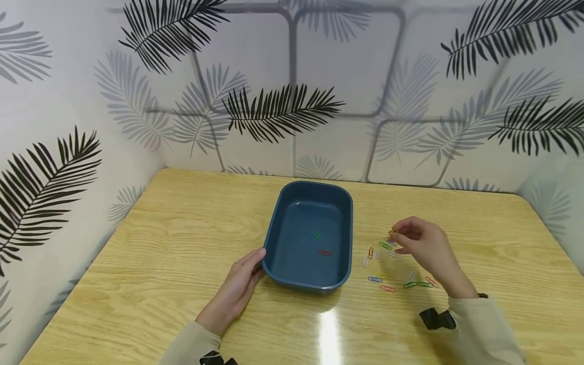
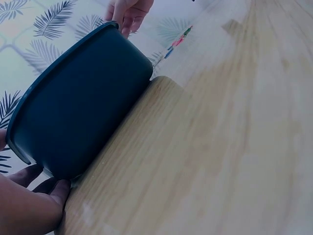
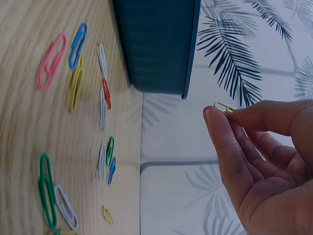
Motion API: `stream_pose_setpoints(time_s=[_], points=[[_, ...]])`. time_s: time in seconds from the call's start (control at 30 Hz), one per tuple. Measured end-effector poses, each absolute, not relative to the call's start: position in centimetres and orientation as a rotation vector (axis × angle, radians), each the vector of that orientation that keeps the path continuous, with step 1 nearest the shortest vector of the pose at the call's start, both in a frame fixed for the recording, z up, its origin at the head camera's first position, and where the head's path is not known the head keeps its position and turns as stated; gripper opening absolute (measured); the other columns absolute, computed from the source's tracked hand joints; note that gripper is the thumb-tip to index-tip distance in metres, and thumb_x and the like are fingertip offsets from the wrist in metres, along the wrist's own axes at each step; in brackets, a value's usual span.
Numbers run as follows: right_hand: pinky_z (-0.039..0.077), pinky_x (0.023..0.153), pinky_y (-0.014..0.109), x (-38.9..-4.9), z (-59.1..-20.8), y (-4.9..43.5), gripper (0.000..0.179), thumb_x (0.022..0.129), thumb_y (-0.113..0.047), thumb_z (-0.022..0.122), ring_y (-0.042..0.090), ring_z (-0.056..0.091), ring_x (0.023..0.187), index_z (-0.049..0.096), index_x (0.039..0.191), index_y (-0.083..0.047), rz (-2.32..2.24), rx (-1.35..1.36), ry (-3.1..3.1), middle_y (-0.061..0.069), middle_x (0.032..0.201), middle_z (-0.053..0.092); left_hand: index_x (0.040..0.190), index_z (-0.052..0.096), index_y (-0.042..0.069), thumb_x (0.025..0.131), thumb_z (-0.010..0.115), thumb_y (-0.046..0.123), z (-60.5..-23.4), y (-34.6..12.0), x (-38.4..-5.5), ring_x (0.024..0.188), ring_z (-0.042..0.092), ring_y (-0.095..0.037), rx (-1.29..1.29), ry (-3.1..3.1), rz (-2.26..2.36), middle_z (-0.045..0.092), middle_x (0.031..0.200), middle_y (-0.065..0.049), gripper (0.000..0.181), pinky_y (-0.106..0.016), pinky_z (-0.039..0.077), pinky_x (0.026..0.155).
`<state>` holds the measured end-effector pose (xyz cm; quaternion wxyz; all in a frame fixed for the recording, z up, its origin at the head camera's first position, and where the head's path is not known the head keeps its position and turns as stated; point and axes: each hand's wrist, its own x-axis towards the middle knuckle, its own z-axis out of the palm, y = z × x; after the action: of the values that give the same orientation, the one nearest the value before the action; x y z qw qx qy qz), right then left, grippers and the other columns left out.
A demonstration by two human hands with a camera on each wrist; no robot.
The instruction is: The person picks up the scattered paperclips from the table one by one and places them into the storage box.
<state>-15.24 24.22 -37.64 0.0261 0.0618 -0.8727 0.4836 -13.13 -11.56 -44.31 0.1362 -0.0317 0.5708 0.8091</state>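
Observation:
A dark blue plastic box (image 1: 303,218) stands on the table with a green paper clip (image 1: 317,235) and a red paper clip (image 1: 325,252) lying inside. My left hand (image 1: 239,284) grips its near left corner, thumb at the rim and fingers low on the outer wall. To the right of the box, my right hand (image 1: 422,246) pinches a yellow paper clip (image 3: 223,106) between thumb and index finger, raised above the table. Below that hand lie scattered paper clips, among them a blue one (image 1: 375,279), a pink one (image 1: 387,288) and a green one (image 3: 47,191).
The light wood table (image 1: 182,228) reaches back to a wall (image 1: 337,147) with a leaf pattern. Another yellow clip (image 3: 107,214) lies apart from the others in the right wrist view. A bright reflection shows on the table in front of the box.

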Motion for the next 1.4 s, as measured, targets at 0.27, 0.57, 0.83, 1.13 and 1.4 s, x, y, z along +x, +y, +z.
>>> stream_pose_setpoints(time_s=[0.27,0.57,0.83,1.13,1.4], points=[[0.058,0.066,0.035,-14.7,-37.8,22.4,0.010,0.092,0.003,0.062,0.026,0.068,0.083,0.063,0.100,0.007,1.469,0.226,-2.663,0.019,0.095,0.067,0.141,0.037,-0.011,0.103,0.049,0.025,-44.2,-11.6,-13.1,0.133,0.036,-0.025,-0.097,1.658,2.339,0.036,0.146,-0.023,0.054,-0.030,0.035,0.106],[0.058,0.064,0.032,-14.0,-38.1,20.2,0.009,0.088,0.008,0.064,0.030,0.068,0.080,0.064,0.097,0.006,1.518,0.305,-2.593,0.016,0.090,0.068,0.141,0.038,-0.011,0.103,0.049,0.025,-44.3,-11.6,-13.1,0.131,0.037,-0.024,-0.099,1.657,2.342,0.036,0.146,-0.023,0.053,-0.029,0.036,0.104],[0.057,0.063,0.032,-13.1,-38.6,18.6,0.010,0.089,0.006,0.064,0.022,0.067,0.070,0.065,0.097,0.001,1.533,0.367,-2.607,0.010,0.087,0.069,0.142,0.037,-0.010,0.103,0.049,0.025,-44.2,-11.6,-13.0,0.134,0.035,-0.026,-0.098,1.661,2.334,0.035,0.147,-0.023,0.054,-0.031,0.034,0.106],[0.056,0.062,0.027,-12.6,-38.7,17.7,0.008,0.088,0.005,0.067,0.024,0.066,0.071,0.068,0.095,0.000,1.570,0.435,-2.587,0.008,0.088,0.068,0.142,0.036,-0.010,0.103,0.049,0.025,-44.2,-11.6,-13.0,0.136,0.032,-0.028,-0.083,1.657,2.334,0.034,0.148,-0.024,0.055,-0.033,0.032,0.109],[0.055,0.062,0.027,-12.5,-38.9,17.5,0.007,0.088,0.002,0.067,0.017,0.064,0.069,0.069,0.094,-0.002,1.570,0.449,-2.617,0.005,0.087,0.068,0.143,0.035,-0.011,0.103,0.048,0.023,-44.3,-11.6,-13.1,0.137,0.031,-0.029,-0.084,1.654,2.338,0.033,0.148,-0.025,0.054,-0.035,0.031,0.110]])
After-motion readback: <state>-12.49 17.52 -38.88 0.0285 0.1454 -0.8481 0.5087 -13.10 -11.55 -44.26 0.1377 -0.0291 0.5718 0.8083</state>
